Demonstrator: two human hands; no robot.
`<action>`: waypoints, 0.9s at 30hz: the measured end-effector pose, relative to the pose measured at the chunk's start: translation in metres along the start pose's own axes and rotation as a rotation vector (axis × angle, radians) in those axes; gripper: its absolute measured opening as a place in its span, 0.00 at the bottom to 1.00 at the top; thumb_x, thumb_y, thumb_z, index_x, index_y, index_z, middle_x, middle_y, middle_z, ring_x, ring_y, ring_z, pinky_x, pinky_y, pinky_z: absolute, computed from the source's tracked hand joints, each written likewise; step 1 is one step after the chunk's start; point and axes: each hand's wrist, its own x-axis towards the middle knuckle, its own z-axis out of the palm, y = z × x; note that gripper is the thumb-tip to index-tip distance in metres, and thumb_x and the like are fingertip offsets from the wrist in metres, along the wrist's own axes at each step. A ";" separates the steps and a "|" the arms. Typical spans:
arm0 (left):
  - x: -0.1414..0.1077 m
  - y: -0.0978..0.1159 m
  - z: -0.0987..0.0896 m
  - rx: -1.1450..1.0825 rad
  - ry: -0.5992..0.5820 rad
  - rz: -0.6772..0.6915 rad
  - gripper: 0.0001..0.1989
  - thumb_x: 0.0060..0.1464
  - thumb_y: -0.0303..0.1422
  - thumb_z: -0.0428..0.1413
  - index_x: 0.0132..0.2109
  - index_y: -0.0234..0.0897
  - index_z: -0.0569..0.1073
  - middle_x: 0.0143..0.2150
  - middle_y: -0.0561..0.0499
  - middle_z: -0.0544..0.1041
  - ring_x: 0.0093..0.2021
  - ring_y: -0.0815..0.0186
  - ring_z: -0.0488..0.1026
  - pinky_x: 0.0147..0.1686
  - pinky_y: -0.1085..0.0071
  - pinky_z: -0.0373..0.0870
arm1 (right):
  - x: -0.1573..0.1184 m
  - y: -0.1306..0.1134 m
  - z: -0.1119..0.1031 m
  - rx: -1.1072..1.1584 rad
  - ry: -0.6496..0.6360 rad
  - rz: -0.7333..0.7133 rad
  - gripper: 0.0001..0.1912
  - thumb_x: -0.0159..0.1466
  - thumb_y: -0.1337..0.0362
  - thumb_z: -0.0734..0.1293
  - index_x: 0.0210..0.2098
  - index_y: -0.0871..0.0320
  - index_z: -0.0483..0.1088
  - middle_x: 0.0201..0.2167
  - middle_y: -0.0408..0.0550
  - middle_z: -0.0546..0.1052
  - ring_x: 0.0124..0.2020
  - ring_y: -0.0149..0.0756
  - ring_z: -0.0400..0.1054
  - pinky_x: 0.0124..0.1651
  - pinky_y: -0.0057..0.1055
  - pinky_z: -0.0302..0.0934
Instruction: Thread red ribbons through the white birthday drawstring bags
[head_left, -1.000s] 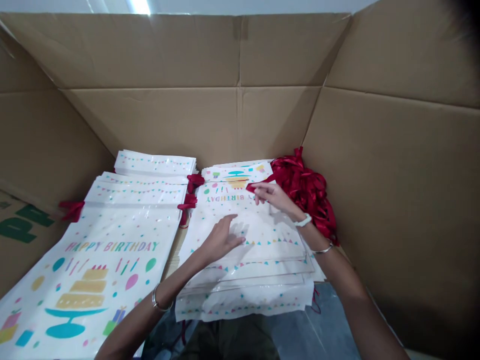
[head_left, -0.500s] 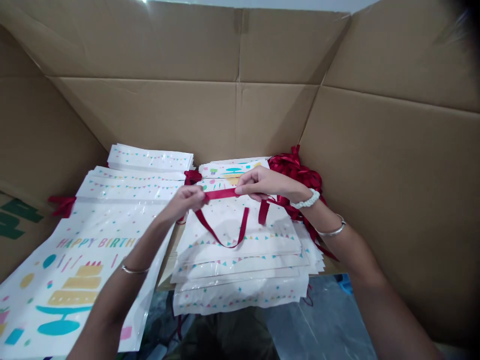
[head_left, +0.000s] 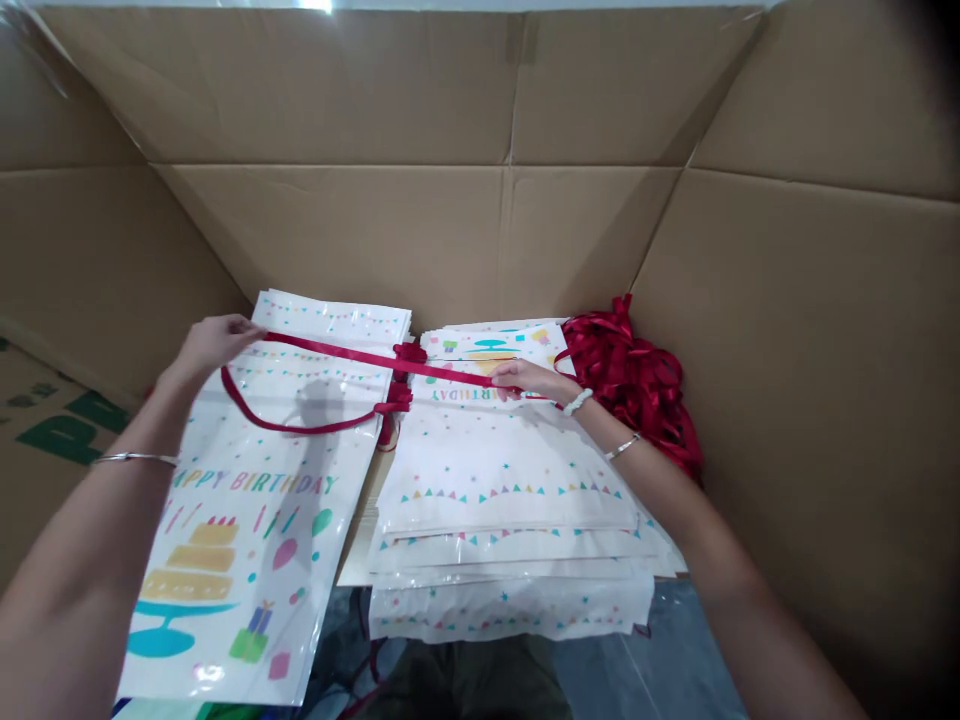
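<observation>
A red ribbon (head_left: 375, 358) is stretched between my two hands, slanting slightly down to the right. My left hand (head_left: 219, 342) pinches its left end above the left stack of bags. From that hand a second length of ribbon sags in a loop over the bag. My right hand (head_left: 525, 380) is closed on the ribbon's other part, over the right stack. Beneath my left arm lies a white "Happy Birthday" bag (head_left: 247, 540) printed with a cake. Below my right hand are several white printed bags (head_left: 517, 450), stacked unevenly.
A heap of red ribbons (head_left: 634, 385) lies at the back right corner. Tall cardboard walls (head_left: 337, 230) enclose the back and both sides. Bunched red ribbon (head_left: 409, 358) sits between the two stacks. The grey floor (head_left: 611, 660) shows below the front edge.
My left hand has moved left and up, drawing the ribbon from a short span into a long one. My right hand stays near the right stack, and the view has shifted slightly left.
</observation>
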 end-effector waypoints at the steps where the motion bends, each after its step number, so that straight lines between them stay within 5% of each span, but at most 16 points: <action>1: 0.001 0.010 0.015 0.081 0.048 -0.019 0.24 0.55 0.56 0.59 0.40 0.39 0.70 0.46 0.45 0.77 0.62 0.40 0.68 0.65 0.32 0.56 | 0.010 0.006 0.010 -0.004 0.002 0.019 0.13 0.66 0.57 0.69 0.36 0.63 0.75 0.25 0.46 0.78 0.21 0.25 0.63 0.27 0.23 0.58; 2: -0.003 0.025 0.034 0.107 0.079 0.008 0.25 0.56 0.55 0.59 0.44 0.37 0.71 0.51 0.43 0.77 0.66 0.40 0.65 0.67 0.34 0.53 | 0.020 0.010 0.021 -0.005 0.004 0.031 0.12 0.66 0.59 0.68 0.39 0.64 0.75 0.25 0.46 0.78 0.21 0.25 0.63 0.26 0.23 0.59; 4: -0.026 0.065 0.087 -0.008 -0.047 0.212 0.24 0.60 0.53 0.57 0.50 0.37 0.72 0.58 0.41 0.76 0.67 0.46 0.64 0.69 0.47 0.57 | 0.039 0.015 0.044 0.014 0.004 0.027 0.11 0.66 0.62 0.68 0.42 0.64 0.75 0.25 0.45 0.79 0.20 0.25 0.64 0.25 0.22 0.59; 7: -0.083 0.127 0.172 -0.261 -0.463 0.534 0.26 0.65 0.55 0.47 0.50 0.39 0.76 0.58 0.42 0.78 0.61 0.52 0.72 0.64 0.58 0.65 | 0.059 0.024 0.073 0.038 0.058 0.034 0.06 0.66 0.67 0.66 0.37 0.63 0.74 0.22 0.43 0.78 0.18 0.25 0.64 0.23 0.21 0.57; 9: -0.118 0.156 0.216 -0.363 -0.698 0.547 0.29 0.67 0.57 0.42 0.47 0.40 0.77 0.47 0.44 0.82 0.51 0.54 0.77 0.54 0.62 0.71 | 0.066 0.033 0.083 0.044 0.178 0.059 0.09 0.64 0.71 0.64 0.29 0.62 0.73 0.19 0.42 0.75 0.17 0.25 0.63 0.22 0.21 0.57; 11: -0.139 0.170 0.244 -0.427 -0.721 0.456 0.31 0.67 0.58 0.40 0.44 0.39 0.76 0.37 0.45 0.81 0.41 0.54 0.78 0.48 0.61 0.72 | 0.069 0.045 0.087 0.080 0.278 0.083 0.12 0.63 0.73 0.62 0.23 0.62 0.71 0.17 0.42 0.74 0.16 0.25 0.64 0.21 0.21 0.56; 15: -0.145 0.167 0.264 -0.447 -0.695 0.413 0.33 0.69 0.56 0.37 0.32 0.39 0.74 0.32 0.44 0.80 0.37 0.55 0.77 0.46 0.62 0.69 | 0.072 0.067 0.079 0.185 0.223 0.097 0.10 0.60 0.71 0.65 0.23 0.63 0.71 0.18 0.44 0.74 0.16 0.27 0.65 0.19 0.22 0.56; 18: -0.141 0.157 0.270 -0.432 -0.550 0.365 0.29 0.69 0.53 0.40 0.32 0.40 0.74 0.33 0.44 0.80 0.36 0.55 0.76 0.42 0.64 0.67 | 0.081 0.075 0.062 0.224 0.157 0.078 0.08 0.63 0.64 0.69 0.31 0.64 0.74 0.23 0.47 0.78 0.19 0.26 0.67 0.21 0.20 0.56; 24: -0.142 0.143 0.285 -0.459 -0.267 0.246 0.26 0.70 0.48 0.43 0.27 0.40 0.67 0.27 0.47 0.74 0.30 0.59 0.70 0.33 0.67 0.60 | 0.119 0.081 0.019 -0.090 0.674 0.357 0.19 0.71 0.60 0.62 0.58 0.60 0.73 0.28 0.47 0.80 0.28 0.33 0.74 0.33 0.24 0.65; 27: -0.143 0.141 0.289 -0.502 -0.237 0.234 0.23 0.70 0.44 0.47 0.27 0.40 0.64 0.26 0.50 0.72 0.30 0.60 0.67 0.33 0.68 0.57 | 0.138 0.083 0.008 -0.190 0.742 0.412 0.16 0.70 0.60 0.63 0.48 0.62 0.78 0.29 0.52 0.80 0.40 0.41 0.77 0.46 0.30 0.67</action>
